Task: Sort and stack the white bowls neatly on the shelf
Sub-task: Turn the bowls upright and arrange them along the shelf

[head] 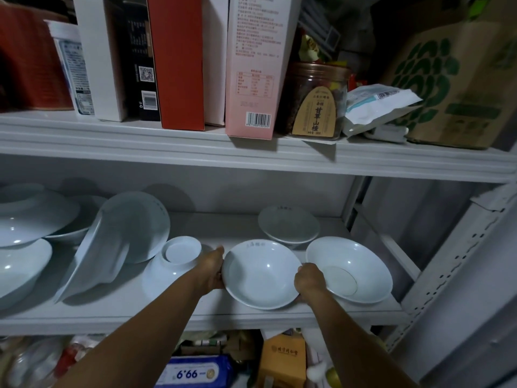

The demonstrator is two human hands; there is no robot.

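Observation:
A white bowl (261, 275) stands upright at the front of the middle shelf (195, 317). My left hand (214, 268) grips its left rim and my right hand (309, 280) grips its right rim. Right of it sits another upright white bowl (355, 268), and a third (289, 224) stands behind. An upside-down bowl (173, 264) lies just left of my left hand. Further left, two large white dishes (123, 236) lean tilted, and several bowls (30, 219) are piled at the far left.
The upper shelf (251, 152) holds boxes (179, 63), a pink carton (254, 65), a brown jar (317, 102), a packet and a cardboard box (453, 79). A perforated metal upright (447, 270) frames the right side. Packages fill the space below.

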